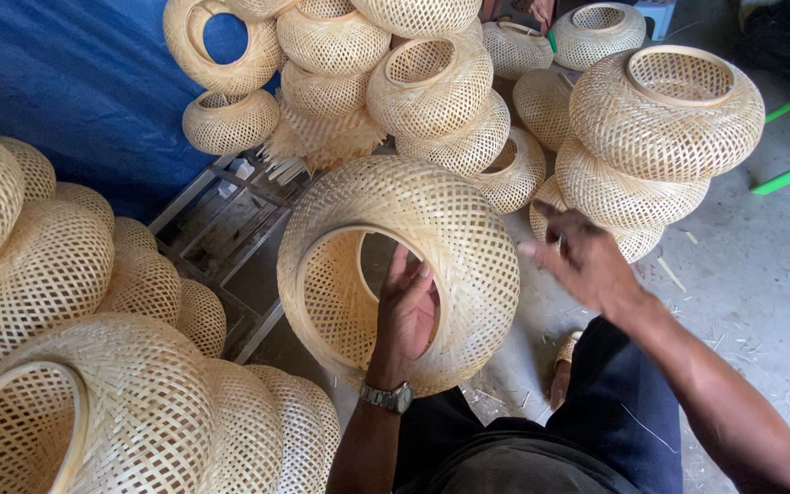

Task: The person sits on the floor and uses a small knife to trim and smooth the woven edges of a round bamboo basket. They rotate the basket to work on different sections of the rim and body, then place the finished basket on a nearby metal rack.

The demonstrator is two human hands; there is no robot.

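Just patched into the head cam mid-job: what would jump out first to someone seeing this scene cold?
The large round woven bamboo shade at centre: the left hand, with a wristwatch, reaches into its ringed opening, while the right hand hovers open just right of it. Next, the sheer number of similar woven shades: a stack at upper right, a pile along the left edge, more at the top against a blue tarp.

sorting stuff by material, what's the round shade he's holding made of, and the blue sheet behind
Round shade: looks like thin bamboo or rattan strips, pale and unvarnished, in an open lattice weave. Blue sheet: probably plastic tarpaulin, with soft creases and a slight sheen.
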